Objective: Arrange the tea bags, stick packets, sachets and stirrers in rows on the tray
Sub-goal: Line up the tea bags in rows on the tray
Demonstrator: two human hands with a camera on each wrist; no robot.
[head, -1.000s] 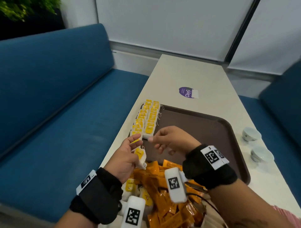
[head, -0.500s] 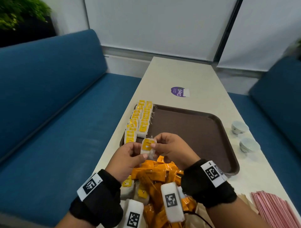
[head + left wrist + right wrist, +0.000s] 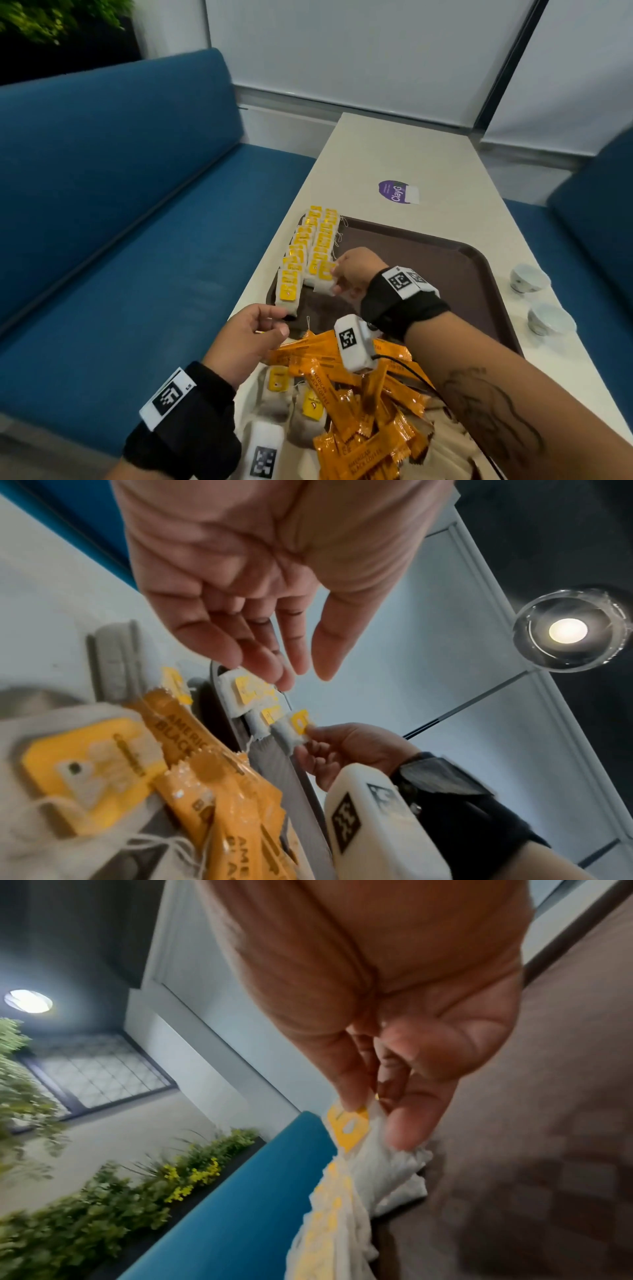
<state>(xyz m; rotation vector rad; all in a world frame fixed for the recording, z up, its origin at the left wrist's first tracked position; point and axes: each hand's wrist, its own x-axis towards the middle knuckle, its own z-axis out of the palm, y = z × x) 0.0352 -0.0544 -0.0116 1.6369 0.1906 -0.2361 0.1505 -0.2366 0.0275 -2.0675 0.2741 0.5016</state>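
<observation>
Over tray (image 3: 428, 246), R hand (image 3: 354, 270) pinches tea bag (image 3: 324, 279) (L hand (image 3: 245, 337) loose).

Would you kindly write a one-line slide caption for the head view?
Right hand pinches a tea bag at the near end of two rows on the brown tray; left hand hovers open.
</observation>
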